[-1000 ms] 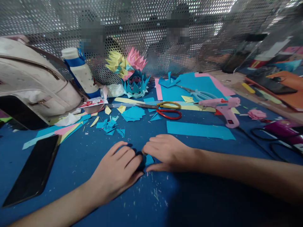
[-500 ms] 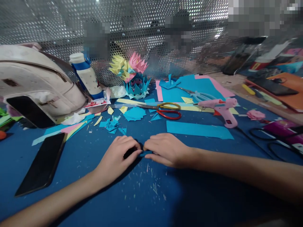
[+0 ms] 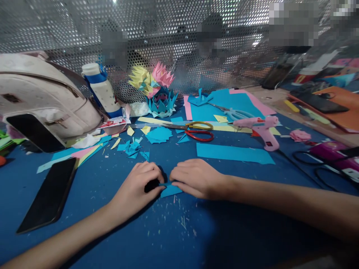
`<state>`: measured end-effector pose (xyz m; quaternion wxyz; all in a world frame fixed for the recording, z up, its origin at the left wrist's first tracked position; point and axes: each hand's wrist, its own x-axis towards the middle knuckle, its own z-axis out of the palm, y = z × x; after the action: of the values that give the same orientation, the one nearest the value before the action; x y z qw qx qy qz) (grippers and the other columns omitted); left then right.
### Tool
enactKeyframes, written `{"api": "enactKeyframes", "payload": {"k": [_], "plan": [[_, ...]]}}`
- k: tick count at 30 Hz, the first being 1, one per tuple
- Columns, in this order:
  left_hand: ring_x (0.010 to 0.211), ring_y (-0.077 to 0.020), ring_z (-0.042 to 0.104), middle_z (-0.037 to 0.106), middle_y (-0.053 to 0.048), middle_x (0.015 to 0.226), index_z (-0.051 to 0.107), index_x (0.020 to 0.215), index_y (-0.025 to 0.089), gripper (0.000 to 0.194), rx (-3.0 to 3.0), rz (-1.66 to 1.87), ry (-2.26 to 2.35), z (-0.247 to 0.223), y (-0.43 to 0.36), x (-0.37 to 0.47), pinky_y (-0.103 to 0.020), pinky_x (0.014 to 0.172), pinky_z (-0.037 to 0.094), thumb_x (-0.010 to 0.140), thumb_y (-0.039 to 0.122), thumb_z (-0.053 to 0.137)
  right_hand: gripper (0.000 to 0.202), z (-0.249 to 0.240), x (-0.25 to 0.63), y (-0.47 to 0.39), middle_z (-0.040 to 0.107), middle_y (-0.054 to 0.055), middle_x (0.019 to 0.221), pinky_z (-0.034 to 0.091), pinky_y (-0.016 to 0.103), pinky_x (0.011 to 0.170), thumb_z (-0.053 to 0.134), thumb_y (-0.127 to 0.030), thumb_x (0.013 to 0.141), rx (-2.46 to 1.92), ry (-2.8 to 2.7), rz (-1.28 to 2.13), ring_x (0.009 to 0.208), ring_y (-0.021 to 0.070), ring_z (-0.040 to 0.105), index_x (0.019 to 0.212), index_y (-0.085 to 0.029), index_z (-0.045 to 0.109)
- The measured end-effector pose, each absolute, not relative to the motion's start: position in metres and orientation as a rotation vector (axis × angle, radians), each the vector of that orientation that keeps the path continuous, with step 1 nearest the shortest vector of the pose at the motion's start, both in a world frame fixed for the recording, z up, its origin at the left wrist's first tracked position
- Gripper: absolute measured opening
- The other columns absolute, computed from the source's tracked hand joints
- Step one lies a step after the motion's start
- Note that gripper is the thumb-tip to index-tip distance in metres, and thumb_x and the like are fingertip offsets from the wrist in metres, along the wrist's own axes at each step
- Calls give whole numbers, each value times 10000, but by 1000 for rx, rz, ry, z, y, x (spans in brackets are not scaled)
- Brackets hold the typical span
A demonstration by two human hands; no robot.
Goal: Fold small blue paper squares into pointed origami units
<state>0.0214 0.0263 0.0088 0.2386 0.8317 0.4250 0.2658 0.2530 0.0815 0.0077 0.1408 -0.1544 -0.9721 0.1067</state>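
Between my two hands, low over the dark blue tabletop [image 3: 117, 239], is a small piece of blue paper [image 3: 171, 190]. My left hand [image 3: 146, 181] pinches its left edge between thumb and curled fingers. At the other edge, my right hand [image 3: 196, 177] grips it with the thumb in front and fingers bent behind. The paper's upper part is hidden by the fingers. Beyond the hands lie small folded blue paper pieces [image 3: 131, 148], a stack of cut blue pieces [image 3: 159, 134] and a blue paper strip [image 3: 235, 153].
Scissors [image 3: 200, 131] and a pink glue gun [image 3: 259, 125] lie behind. Paper flowers [image 3: 162, 101] stand near the mesh panel. At left are a phone [image 3: 49, 194], a backpack [image 3: 42, 89] and a bottle [image 3: 101, 89]. A black cord [image 3: 300, 168] runs at right.
The blue paper between my hands now shows a wider flat face toward me, where before only a thin edge was visible. Both hands stay nearly in place.
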Motion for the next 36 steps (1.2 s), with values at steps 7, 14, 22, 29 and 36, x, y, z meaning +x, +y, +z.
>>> {"api": "enactKeyframes", "payload": {"k": [7, 14, 22, 29, 36], "plan": [[773, -158, 602, 640, 13, 814, 593, 869, 203, 94, 2146, 821, 1252, 10, 24, 23, -277, 693, 462, 956, 215, 558, 287, 4, 248, 73, 514, -25, 647, 273, 260, 594, 536, -326, 965, -490, -2670, 610, 638, 125, 448, 721, -178, 505], [787, -145, 641, 647, 25, 866, 497, 1234, 243, 392, 2140, 770, 1170, 10, 19, 28, -256, 701, 527, 882, 164, 651, 188, 10, 245, 73, 548, -14, 720, 300, 236, 617, 552, -268, 968, -642, -2548, 832, 684, 116, 480, 819, -163, 599], [845, -166, 617, 660, 9, 907, 591, 1027, 228, 121, 2261, 785, 1231, 7, 26, 16, -309, 767, 469, 925, 164, 602, 132, 9, 254, 88, 621, 8, 802, 337, 275, 698, 599, -243, 946, -526, -2684, 479, 774, 151, 479, 835, -173, 598], [904, -157, 611, 687, -1, 950, 633, 1000, 215, 169, 2476, 748, 1069, 9, 24, 9, -355, 930, 370, 1028, 172, 472, 229, 5, 258, 93, 688, 34, 1072, 375, 311, 822, 410, -269, 1048, -294, -2754, 328, 983, 162, 561, 1054, -197, 628], [1064, -181, 626, 725, -45, 1119, 642, 1178, 168, 345, 2878, 786, 889, 1, 17, 0, -406, 1063, 335, 1079, 147, 312, 337, 4, 263, 94, 671, 32, 1244, 411, 340, 900, 291, -199, 1078, -78, -2801, 282, 1145, 159, 562, 1181, -180, 611]]}}
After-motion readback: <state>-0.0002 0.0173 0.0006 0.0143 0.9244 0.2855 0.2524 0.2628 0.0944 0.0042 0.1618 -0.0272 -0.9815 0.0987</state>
